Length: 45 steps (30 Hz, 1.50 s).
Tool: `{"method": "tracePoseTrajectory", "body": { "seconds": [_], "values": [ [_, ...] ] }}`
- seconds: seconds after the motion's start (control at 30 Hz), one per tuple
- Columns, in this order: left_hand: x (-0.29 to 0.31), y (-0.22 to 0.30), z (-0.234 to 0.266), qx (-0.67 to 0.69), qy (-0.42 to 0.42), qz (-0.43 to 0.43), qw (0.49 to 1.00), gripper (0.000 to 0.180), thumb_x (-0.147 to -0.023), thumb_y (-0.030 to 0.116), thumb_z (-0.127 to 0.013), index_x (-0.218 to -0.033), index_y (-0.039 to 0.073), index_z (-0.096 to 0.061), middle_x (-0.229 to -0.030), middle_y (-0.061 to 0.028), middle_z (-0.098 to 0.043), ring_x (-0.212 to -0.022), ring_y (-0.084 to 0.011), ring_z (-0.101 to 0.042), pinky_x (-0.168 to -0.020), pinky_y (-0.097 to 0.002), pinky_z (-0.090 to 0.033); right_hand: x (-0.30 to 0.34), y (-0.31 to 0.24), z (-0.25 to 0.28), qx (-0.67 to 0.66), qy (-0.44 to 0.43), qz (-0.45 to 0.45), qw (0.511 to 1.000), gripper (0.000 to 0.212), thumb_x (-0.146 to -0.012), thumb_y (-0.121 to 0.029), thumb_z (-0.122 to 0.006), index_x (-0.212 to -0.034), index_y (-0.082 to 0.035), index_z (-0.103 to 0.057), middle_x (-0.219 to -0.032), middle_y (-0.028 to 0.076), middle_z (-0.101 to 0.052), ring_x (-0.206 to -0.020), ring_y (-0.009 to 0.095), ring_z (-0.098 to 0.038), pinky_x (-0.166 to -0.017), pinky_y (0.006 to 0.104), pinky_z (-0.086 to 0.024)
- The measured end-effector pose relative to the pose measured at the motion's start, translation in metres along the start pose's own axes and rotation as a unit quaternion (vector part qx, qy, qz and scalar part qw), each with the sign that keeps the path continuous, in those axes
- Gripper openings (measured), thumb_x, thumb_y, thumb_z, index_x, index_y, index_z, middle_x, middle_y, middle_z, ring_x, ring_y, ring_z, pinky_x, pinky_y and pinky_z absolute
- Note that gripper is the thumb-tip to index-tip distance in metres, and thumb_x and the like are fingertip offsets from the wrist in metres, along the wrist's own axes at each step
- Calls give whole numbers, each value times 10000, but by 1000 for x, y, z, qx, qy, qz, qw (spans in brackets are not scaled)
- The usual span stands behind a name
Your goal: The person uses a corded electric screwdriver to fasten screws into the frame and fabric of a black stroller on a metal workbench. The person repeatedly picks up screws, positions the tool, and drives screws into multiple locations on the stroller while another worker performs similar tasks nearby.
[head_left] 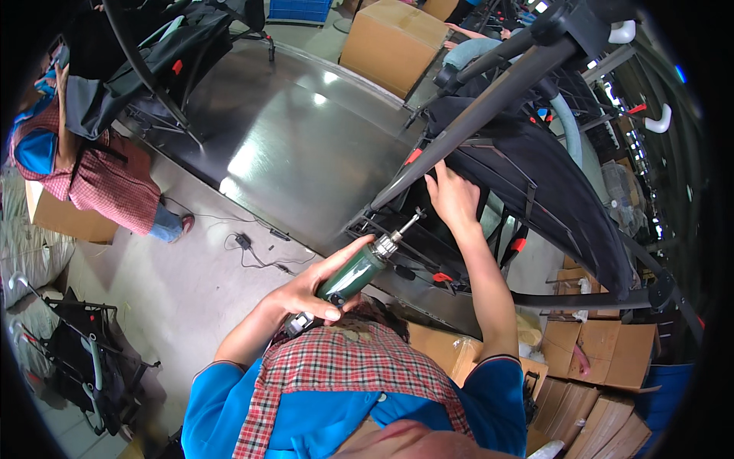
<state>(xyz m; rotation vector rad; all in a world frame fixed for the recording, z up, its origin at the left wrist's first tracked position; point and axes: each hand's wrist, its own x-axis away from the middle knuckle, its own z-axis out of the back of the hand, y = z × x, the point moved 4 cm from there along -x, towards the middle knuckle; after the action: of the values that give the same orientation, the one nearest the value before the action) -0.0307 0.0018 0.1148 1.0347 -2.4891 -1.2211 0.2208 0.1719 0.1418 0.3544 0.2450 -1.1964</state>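
My left hand [317, 289] grips a green electric screwdriver [358, 274]. Its metal bit [407, 226] points up and to the right, toward the lower frame of a black stroller [527, 176]. My right hand [453, 197] rests flat against the stroller's black fabric, just under its long dark frame tube [489, 103]. The stroller lies tilted on the edge of a shiny metal conveyor surface [306, 145]. Red clips [518, 245] show on the stroller's straps. The bit's tip is close to the frame; I cannot tell whether it touches.
Another person in a red checked apron [99, 180] stands at the left beside a second black stroller [164, 57]. A folded stroller [76, 352] lies lower left. Cardboard boxes [394, 42] stand at the top, with more boxes [604, 359] lower right. A cable [256, 252] trails on the floor.
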Motion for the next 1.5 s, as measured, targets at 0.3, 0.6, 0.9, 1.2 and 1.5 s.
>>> {"method": "tracePoseTrajectory", "body": {
  "seconds": [0.3, 0.6, 0.9, 1.2, 1.5],
  "values": [
    [-4, -1, 0, 17, -26, 10, 999, 1200, -765, 207, -854, -1626, 192, -19, -886, -86, -581, -660, -125, -586, -562, -266, -499, 4, 7, -9, 13, -16, 5, 1000, 766, -889, -266, -706, -1554, -200, -331, -756, 72, -679, -637, 273, -680, -577, 411, -540],
    [-6, -6, 1, 12, -26, 21, 999, 1205, -759, 214, -851, -1625, 189, -13, -896, -91, -593, -650, -139, -605, -559, -271, -517, 15, -4, -5, -69, -47, -16, 996, 422, -921, -289, -654, -1314, -143, -605, -831, 101, -714, -734, 319, -707, -645, 441, -557],
    [-8, -6, 0, -1, -28, 31, 999, 1209, -752, 231, -861, -1625, 184, -24, -907, -84, -601, -673, -127, -621, -567, -256, -523, 8, -14, 3, -130, -44, -21, 990, 593, -915, -229, -662, -1467, -152, -459, -763, 110, -704, -674, 338, -695, -614, 451, -553],
    [-3, -11, 2, -19, -17, 25, 999, 1219, -750, 242, -872, -1626, 188, -27, -1056, -84, -570, -759, -119, -595, -602, -240, -506, 0, -19, 5, -120, -42, -15, 992, 736, -927, -249, -643, -1570, -218, -286, -764, 126, -700, -646, 357, -679, -572, 480, -530],
    [-7, -9, -2, 5, -29, 21, 999, 1186, -781, 245, -853, -1628, 197, -24, -965, -72, -606, -713, -102, -583, -600, -241, -495, 6, -23, -3, -137, -77, 26, 987, 726, -916, -215, -651, -1549, -285, -303, -668, 130, -673, -665, 369, -674, -614, 495, -522]
  ]
}}
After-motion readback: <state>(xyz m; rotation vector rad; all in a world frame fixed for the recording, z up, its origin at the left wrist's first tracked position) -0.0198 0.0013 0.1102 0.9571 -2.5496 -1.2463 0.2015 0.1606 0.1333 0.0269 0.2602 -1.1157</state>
